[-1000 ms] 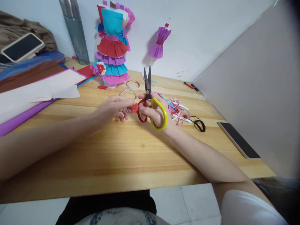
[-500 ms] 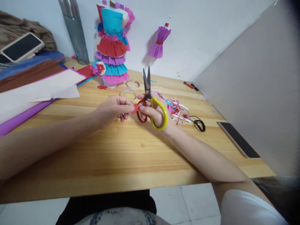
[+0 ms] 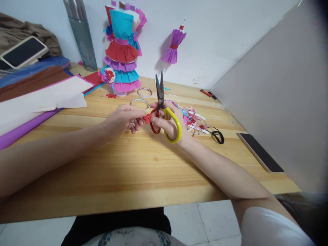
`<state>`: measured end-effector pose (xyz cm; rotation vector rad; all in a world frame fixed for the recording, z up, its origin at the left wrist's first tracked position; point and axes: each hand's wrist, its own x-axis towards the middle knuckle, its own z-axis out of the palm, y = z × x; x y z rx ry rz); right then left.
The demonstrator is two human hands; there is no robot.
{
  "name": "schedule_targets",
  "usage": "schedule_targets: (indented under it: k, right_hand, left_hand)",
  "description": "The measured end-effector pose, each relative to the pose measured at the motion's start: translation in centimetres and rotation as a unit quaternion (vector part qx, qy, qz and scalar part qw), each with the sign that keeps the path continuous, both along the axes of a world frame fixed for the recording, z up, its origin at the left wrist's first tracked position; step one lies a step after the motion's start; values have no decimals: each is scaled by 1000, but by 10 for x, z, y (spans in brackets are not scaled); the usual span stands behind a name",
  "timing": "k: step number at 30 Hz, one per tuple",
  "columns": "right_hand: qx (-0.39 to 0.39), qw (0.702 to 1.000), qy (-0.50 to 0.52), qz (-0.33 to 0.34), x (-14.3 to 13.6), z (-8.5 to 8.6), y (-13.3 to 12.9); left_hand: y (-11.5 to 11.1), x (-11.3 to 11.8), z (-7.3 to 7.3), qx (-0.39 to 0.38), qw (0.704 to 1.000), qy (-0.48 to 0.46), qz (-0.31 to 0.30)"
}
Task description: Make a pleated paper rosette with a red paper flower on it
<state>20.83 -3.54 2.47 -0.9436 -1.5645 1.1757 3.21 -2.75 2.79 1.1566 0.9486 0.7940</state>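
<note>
A small red paper flower (image 3: 147,118) is between my two hands. My left hand (image 3: 126,119) has its thumb and fingers closed at the flower's left edge. My right hand (image 3: 167,119) holds scissors (image 3: 160,101) with one yellow and one red handle, and its thumb and fingertips touch the flower's right side. The scissor blades point up and stand slightly apart. Another red paper flower (image 3: 111,96) lies on the wooden table (image 3: 128,171) by the base of the ruffled paper dress (image 3: 123,51).
Paper scraps (image 3: 192,119) and a black cord (image 3: 217,136) lie right of my right hand. Two tape rings (image 3: 139,103) sit behind my hands. Paper sheets (image 3: 38,102) cover the left side, near a bottle (image 3: 84,41). A phone (image 3: 260,152) lies right.
More of the red flower shows between my hands, and my left thumb and fingers have shifted slightly left. My right hand and the scissors have moved very slightly left.
</note>
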Motion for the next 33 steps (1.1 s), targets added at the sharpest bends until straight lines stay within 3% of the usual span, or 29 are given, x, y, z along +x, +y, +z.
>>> schedule_targets:
  k: [5,12,20,33]
  right_hand:
    - [-14,1000,-6,-9,0,-1,1]
    - [-22,1000,1,-6,1,-1,1]
    - [-19,1000,18,15,2,-5,4]
    - [-34,998,42,12,2,-6,8]
  left_hand:
    - [4,2,-3,-28,999,14,21]
    - [1,0,-3,9,999,5,-32]
    - [0,2,4,-2,1000,15,-10]
    - [5,-4,-5,30,998,1,-59]
